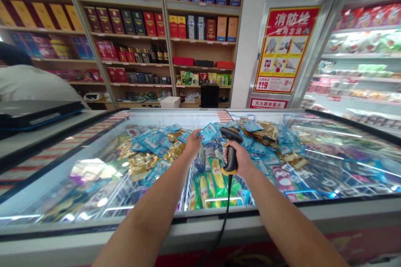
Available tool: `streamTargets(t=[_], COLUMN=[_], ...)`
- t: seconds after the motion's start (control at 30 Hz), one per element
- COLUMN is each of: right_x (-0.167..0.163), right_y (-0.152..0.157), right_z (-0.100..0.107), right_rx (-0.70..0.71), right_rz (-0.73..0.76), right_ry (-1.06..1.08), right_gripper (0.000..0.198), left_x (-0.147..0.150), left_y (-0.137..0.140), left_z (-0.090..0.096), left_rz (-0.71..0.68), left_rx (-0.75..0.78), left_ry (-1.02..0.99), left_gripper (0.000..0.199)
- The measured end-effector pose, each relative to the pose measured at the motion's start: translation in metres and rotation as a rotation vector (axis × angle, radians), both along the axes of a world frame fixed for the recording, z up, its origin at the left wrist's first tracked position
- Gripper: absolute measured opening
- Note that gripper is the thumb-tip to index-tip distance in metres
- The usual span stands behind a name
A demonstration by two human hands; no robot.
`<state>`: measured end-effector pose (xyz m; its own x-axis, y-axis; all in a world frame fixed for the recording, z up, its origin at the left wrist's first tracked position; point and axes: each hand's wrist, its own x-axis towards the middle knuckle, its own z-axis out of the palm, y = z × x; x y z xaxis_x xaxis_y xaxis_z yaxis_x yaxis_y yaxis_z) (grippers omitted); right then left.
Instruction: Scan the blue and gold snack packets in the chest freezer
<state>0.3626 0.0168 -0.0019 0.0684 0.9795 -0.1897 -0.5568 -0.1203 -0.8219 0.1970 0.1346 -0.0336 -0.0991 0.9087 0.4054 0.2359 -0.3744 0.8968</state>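
My left hand (193, 142) is closed on the edge of a blue packet (208, 132), holding it above the freezer's contents. Wrapped around the handle of a black and yellow barcode scanner (232, 154) is my right hand (242, 159). The scanner's head points toward the blue packet, a short gap apart, and its black cable (226, 212) hangs down over the freezer's front edge. Loose blue packets (153, 141) and gold packets (140, 164) lie heaped to the left. Another heap of blue and gold packets (265, 131) lies to the right. Yellow corn-shaped items in green wrappers (216, 175) lie below the hands.
A chest freezer (219, 219) with glass lids spans the front, with white wire baskets inside. Behind it stand shelves of boxes (203, 8) and a red fire-hydrant poster (285, 50). A person in a light top (37, 87) is at the left beside a counter.
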Motion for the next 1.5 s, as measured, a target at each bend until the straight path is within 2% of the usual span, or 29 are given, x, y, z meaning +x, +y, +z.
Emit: streamTargets(t=[0.17, 0.27, 0.33, 0.43, 0.47, 0.6, 0.7, 0.77, 0.87, 0.97, 1.13, 1.23, 1.37, 1.5], right_x=[0.0, 0.0, 0.0, 0.0, 0.0, 0.0, 0.001, 0.001, 0.0, 0.0, 0.0, 0.0, 0.001, 0.001], right_y=[0.001, 0.003, 0.004, 0.004, 0.003, 0.003, 0.003, 0.004, 0.005, 0.005, 0.004, 0.005, 0.006, 0.005], right_z=[0.0, -0.002, -0.002, -0.001, 0.0, 0.001, 0.001, 0.001, 0.001, 0.001, 0.001, 0.0, -0.001, -0.001], right_rx=[0.008, 0.012, 0.018, 0.02, 0.018, -0.006, -0.004, 0.0, 0.004, 0.011, 0.012, 0.006, 0.014, 0.015], right_rz=[-0.023, -0.05, -0.064, -0.07, -0.069, -0.073, -0.077, -0.085, -0.099, -0.096, -0.09, -0.096, -0.092, -0.097], right_ry=[0.038, 0.041, 0.04, 0.05, 0.05, 0.031, 0.023, 0.023, 0.034, 0.051, 0.049, 0.04, 0.031, 0.042], right_gripper=[0.015, 0.014, 0.014, 0.014, 0.014, 0.015, 0.017, 0.017, 0.015, 0.014, 0.016, 0.015, 0.015, 0.014], left_x=[-0.013, -0.019, -0.019, -0.015, -0.014, -0.016, -0.018, -0.014, 0.0, 0.013, 0.015, 0.013, 0.015, 0.016], left_y=[-0.013, -0.021, -0.025, -0.028, -0.029, -0.03, -0.03, -0.03, -0.029, -0.029, -0.03, -0.031, -0.031, -0.036], left_z=[0.012, 0.017, 0.018, 0.015, 0.013, 0.011, 0.013, 0.013, 0.012, 0.011, 0.01, 0.01, 0.009, 0.016], left_rz=[0.312, 0.462, 0.44, 0.232, 0.199, 0.322, 0.358, 0.299, 0.093, -0.072, -0.027, -0.05, -0.062, -0.089], left_rx=[-0.041, 0.021, 0.072, 0.116, 0.114, 0.044, 0.062, 0.141, 0.262, 0.272, 0.281, 0.326, 0.278, 0.304], left_ry=[0.378, 0.64, 0.844, 1.072, 1.112, 1.142, 1.156, 1.179, 1.219, 1.258, 1.256, 1.244, 1.233, 1.178], left_gripper=[0.051, 0.053, 0.049, 0.04, 0.039, 0.04, 0.046, 0.048, 0.048, 0.049, 0.047, 0.047, 0.042, 0.038])
